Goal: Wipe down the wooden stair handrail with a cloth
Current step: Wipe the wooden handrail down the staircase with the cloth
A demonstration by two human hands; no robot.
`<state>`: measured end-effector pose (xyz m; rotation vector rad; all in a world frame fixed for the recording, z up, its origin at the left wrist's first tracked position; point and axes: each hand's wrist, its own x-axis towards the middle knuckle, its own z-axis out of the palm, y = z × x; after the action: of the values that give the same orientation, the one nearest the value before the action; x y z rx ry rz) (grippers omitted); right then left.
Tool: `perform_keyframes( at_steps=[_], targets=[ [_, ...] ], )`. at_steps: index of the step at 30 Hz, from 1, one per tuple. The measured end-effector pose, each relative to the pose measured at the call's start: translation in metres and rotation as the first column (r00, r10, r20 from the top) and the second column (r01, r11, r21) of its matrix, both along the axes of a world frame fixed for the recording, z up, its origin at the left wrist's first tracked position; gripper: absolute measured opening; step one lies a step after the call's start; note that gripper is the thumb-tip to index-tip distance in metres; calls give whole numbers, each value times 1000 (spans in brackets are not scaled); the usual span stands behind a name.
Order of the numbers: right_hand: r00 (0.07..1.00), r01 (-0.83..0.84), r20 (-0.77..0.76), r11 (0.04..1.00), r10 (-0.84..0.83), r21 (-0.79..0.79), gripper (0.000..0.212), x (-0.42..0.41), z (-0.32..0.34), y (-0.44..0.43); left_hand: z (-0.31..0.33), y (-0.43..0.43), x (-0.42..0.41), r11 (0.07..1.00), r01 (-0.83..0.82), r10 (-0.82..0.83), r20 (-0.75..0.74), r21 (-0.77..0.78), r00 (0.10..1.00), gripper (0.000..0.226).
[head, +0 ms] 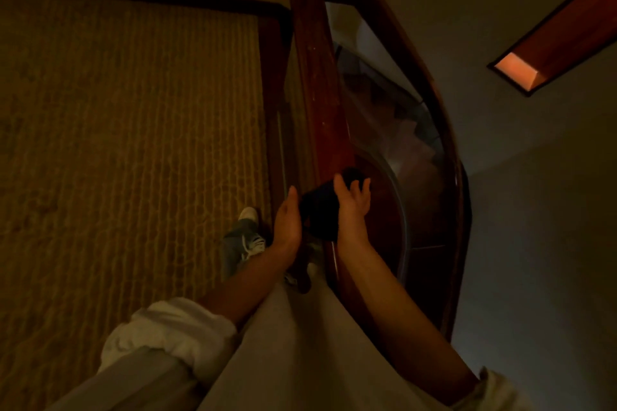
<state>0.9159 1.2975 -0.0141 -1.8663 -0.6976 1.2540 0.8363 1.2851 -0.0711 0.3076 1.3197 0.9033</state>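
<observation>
Cream shirt (300, 344) with 2 rolled-up sleeves (167, 334), faded blue jeans (235, 243), white lace-up sneakers (248, 213)

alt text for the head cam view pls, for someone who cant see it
Seen from above in dim light, a person's left hand and right hand hold a dark cloth between them on a reddish wooden handrail. A ribbed woven carpet lies to the left, with a pale shoe beside the rail.

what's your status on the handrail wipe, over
Left hand flat against dark cloth, right hand grips it. Cloth sits on wooden handrail, near end. No obstruction seen on rail ahead.
</observation>
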Motion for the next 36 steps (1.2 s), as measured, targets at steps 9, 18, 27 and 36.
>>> perform_keyframes(
  at_steps=[9, 18, 27, 36],
  targets=[
    [978, 111, -195, 979, -76, 172, 43, 18, 3, -15, 36, 20, 34, 981, 192, -187, -259, -7, 948, 76],
    [846, -49, 513, 978, 148, -201, 45, 29, -21, 33, 18, 81, 38, 964, 214, -88, -572, 157, 816, 66],
    [777, -16, 614, 979, 140, -204, 37, 26, -28, 33, -4, 40, 38, 767, 483, 6, -758, 422, 653, 51],
    [776, -46, 607, 975, 172, -217, 38, 28, -33, 33, -9, 47, 50, 935, 68, 131, -516, 349, 847, 40]
  ],
)
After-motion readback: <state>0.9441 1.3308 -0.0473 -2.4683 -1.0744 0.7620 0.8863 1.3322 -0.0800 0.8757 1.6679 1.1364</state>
